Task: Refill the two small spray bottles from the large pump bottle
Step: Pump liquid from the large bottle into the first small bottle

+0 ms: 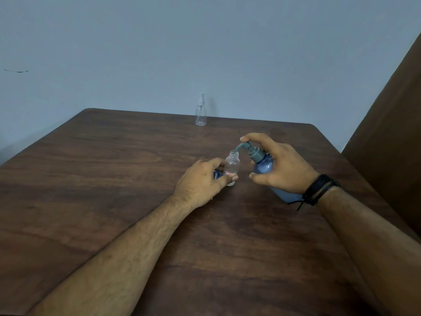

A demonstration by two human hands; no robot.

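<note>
While the left hand (205, 179) pinches the open bottle (232, 166) low on its body, thumb in front and fingers curled behind, that small clear bottle stands upright near the middle of the desk (114, 179), its cap off and its threaded mouth showing. Something blue (217, 174) peeks out behind the left fingers; what it is cannot be told. The right hand (280, 165) wraps the pump bottle (264, 166), a blue one with a grey-green pump head (248, 149), and holds it tilted toward the left, so that the spout tip sits right at the mouth of the open bottle. The right grip is closed round the pump bottle: the forefinger lies curled over the top of the pump head, the thumb comes across the front below the shoulder, and the other fingers are hidden behind. The base of the pump bottle shows below the right wrist, which wears a black corded band (319, 188). A little liquid seems to lie in the bottom of the open bottle, by a red-and-white label. The second spray bottle (200, 111), clear and with its sprayer on, stands upright at the far edge of the desk, well apart from both hands, against a pale blue wall (205, 42).
</note>
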